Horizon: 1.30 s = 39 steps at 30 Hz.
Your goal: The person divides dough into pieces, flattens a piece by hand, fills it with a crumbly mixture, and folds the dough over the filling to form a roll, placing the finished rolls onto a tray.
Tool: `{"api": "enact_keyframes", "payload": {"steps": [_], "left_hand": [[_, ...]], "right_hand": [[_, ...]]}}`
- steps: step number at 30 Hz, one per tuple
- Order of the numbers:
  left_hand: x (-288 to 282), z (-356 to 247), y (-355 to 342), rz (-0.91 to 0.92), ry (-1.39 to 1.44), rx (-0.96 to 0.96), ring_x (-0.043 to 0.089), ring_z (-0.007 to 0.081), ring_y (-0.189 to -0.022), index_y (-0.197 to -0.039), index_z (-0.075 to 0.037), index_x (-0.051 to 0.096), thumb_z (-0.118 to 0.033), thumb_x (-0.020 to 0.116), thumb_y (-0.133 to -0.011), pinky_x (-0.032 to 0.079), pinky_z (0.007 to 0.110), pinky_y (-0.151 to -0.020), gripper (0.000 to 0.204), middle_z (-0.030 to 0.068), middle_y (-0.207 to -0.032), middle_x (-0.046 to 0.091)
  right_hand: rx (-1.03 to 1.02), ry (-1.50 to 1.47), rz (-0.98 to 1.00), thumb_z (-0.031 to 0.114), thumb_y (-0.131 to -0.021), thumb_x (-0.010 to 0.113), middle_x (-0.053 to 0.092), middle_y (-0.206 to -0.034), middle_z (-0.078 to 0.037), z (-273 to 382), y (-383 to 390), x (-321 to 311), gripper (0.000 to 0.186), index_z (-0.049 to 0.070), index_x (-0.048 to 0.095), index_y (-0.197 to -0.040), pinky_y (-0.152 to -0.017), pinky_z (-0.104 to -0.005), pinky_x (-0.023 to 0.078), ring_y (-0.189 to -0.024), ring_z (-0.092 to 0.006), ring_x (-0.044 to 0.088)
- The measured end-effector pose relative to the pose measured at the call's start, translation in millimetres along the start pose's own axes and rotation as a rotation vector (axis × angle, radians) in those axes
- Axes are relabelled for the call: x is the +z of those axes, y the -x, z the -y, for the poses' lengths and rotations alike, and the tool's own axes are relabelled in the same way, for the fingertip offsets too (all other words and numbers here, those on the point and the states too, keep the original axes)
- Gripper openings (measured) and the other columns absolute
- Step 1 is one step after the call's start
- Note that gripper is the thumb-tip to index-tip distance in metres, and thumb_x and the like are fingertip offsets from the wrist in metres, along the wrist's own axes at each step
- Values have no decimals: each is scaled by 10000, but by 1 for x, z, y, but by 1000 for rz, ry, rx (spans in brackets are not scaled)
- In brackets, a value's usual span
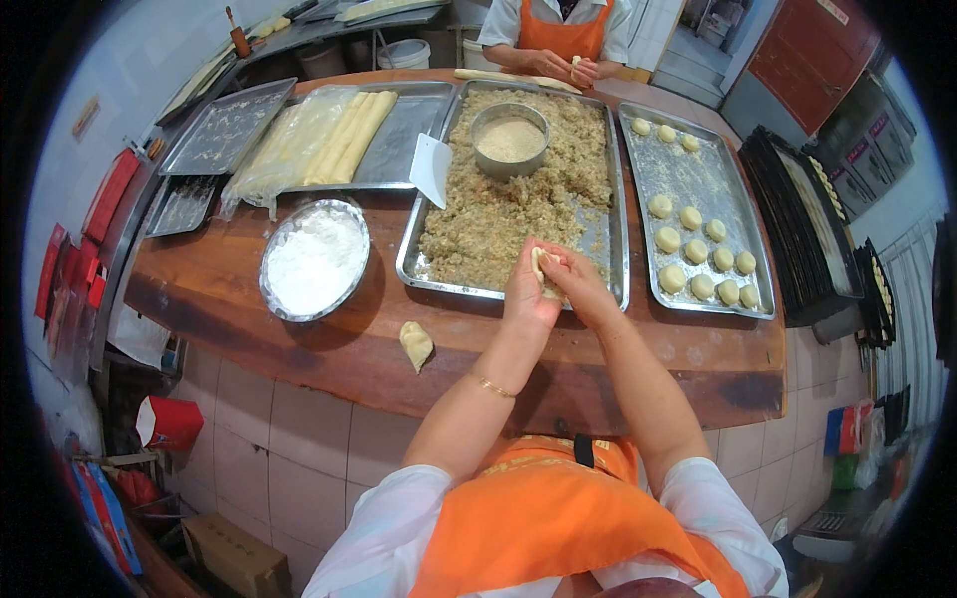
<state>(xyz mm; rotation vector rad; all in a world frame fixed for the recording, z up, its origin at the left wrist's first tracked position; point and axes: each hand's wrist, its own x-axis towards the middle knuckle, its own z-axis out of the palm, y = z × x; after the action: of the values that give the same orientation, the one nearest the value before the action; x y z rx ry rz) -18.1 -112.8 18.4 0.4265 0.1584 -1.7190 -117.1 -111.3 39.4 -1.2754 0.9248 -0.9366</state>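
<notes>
Above the near edge of the filling tray, my two hands come together around a small piece of pale dough [539, 263]. My left hand [529, 295] cups it from the left, and my right hand [579, 283] closes over it from the right. Most of the dough is hidden by my fingers. Below them a large metal tray [410, 244] holds crumbly brown filling [478, 224]. A steel bowl [544, 149] of fine, pale crumbs stands on the filling. A loose lump of dough [416, 345] lies on the wooden table, left of my left forearm.
A bowl of white flour [317, 261] stands at left, with plastic-covered dough strips [351, 138] on a tray behind it. A white scraper [431, 169] leans on the filling tray. Round dough balls [696, 249] sit on the right tray [653, 149]. Opposite, a co-worker's hands [568, 68] hold dough.
</notes>
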Motion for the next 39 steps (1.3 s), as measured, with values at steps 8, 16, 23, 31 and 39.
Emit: {"api": "enact_keyframes", "payload": {"steps": [8, 16, 23, 31, 39], "left_hand": [[-5, -18, 1, 72, 22, -13, 626, 219, -799, -970, -55, 602, -366, 541, -1033, 574, 356, -729, 323, 95, -882, 636], [3, -25, 18, 11, 107, -10, 682, 326, -976, -1132, 23, 602, -260, 419, -1055, 627, 378, -788, 346, 192, -1046, 672], [-8, -17, 13, 6, 127, -58, 678, 283, -898, -1057, -17, 639, -243, 487, -1009, 609, 411, -827, 276, 138, -989, 685], [-18, -6, 10, -72, -59, 54, 662, 212, -869, -1033, -99, 627, -298, 676, -947, 581, 366, -783, 222, 59, -970, 659], [-11, -20, 33, 128, 12, -36, 653, 197, -959, -1085, -92, 645, -328, 563, -1024, 563, 368, -836, 257, 75, -1073, 660]], "right_hand": [[-192, 317, -174, 200, -972, 640, 693, -1183, -81, 13, -5, -22, 313, 54, 646, -1249, -962, -359, 468, -1027, -195, 641], [-292, 1514, -400, 247, -881, 718, 715, -1011, -83, 52, 1, -28, 214, 77, 681, -757, -841, -435, 469, -953, -295, 659], [-230, 321, -201, 192, -910, 694, 609, -1279, -127, 33, 3, -8, 471, 41, 573, -1339, -1034, -379, 441, -1200, -261, 582], [-141, 332, -39, 67, -925, 598, 638, -1238, -135, -6, 9, 16, 452, -1, 536, -1369, -909, -312, 514, -1065, -170, 626], [90, -201, 105, 76, -861, 642, 577, -1308, -67, 31, 16, 12, 658, 75, 454, -1491, -1030, -305, 435, -1202, -174, 550]]}}
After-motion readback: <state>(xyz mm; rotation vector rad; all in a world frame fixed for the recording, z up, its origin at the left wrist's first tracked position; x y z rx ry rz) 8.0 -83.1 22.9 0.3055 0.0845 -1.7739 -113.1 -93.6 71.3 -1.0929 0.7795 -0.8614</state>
